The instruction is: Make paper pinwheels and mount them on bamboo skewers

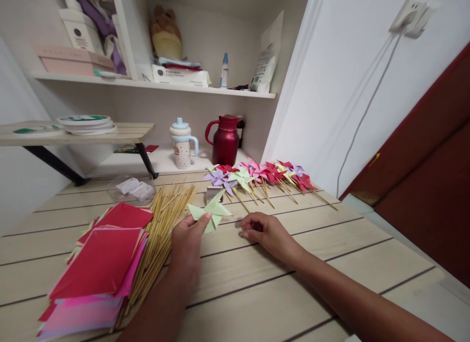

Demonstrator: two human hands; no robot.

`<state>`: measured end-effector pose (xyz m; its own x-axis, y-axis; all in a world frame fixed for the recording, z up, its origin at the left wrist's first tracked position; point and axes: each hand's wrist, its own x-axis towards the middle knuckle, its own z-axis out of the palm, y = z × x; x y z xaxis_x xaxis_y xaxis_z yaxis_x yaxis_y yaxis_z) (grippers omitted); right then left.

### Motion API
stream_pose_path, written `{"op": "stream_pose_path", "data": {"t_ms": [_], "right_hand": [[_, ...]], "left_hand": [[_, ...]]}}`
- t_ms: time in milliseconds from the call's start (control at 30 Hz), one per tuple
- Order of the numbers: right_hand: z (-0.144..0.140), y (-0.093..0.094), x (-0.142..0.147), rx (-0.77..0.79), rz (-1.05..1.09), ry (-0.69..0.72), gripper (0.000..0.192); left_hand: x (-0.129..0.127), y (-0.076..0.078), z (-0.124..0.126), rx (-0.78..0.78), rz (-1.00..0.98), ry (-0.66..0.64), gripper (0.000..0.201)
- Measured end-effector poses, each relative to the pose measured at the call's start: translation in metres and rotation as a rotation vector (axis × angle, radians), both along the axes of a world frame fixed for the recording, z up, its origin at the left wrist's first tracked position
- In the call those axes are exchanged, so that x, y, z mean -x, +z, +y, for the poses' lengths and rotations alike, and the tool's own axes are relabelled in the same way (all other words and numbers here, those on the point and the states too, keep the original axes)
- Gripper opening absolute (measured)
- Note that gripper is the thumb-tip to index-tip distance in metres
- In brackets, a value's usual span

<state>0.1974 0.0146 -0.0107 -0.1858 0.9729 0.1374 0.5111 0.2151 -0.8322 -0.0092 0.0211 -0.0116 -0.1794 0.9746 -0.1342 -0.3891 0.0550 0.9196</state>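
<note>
A pale green folded-paper pinwheel (217,210) is pinched between the thumb and fingers of my left hand (188,236), above the table. To its right, my right hand (270,232) is closed just over the boards, with thumb and fingertips together. A tiny dark speck shows at those fingertips, too small to name. Behind the held pinwheel stands a small box-like holder (213,192), partly hidden by the paper. Finished pinwheels (273,173) in red, pink, purple and green lie on thin sticks beyond my right hand.
Thin wooden sticks (161,234) lie left of my left hand, beside stacked coloured paper sheets (99,261). A clear dish with white packets (135,189) sits behind them. At the back stand a spotted cup (182,151), a red jug (225,141) and a small raised shelf (135,131).
</note>
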Motion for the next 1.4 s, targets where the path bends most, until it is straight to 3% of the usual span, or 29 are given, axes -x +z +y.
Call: {"op": "stream_pose_path", "data": {"t_ms": [333, 567, 767, 1400], "right_hand": [[0.019, 0.008, 0.007, 0.101, -0.260, 0.059, 0.016], [0.048, 0.034, 0.005, 0.429, -0.446, 0.337, 0.006], [0.054, 0.046, 0.014, 0.488, -0.548, 0.387, 0.008], [0.059, 0.022, 0.005, 0.467, -0.317, 0.319, 0.020]], "left_hand": [[0.001, 0.000, -0.001, 0.017, 0.018, -0.004, 0.044], [0.003, -0.002, 0.004, 0.042, 0.008, 0.004, 0.040], [0.005, -0.004, 0.007, 0.057, -0.007, 0.037, 0.029], [0.007, -0.002, 0.008, 0.027, 0.018, 0.029, 0.028]]}}
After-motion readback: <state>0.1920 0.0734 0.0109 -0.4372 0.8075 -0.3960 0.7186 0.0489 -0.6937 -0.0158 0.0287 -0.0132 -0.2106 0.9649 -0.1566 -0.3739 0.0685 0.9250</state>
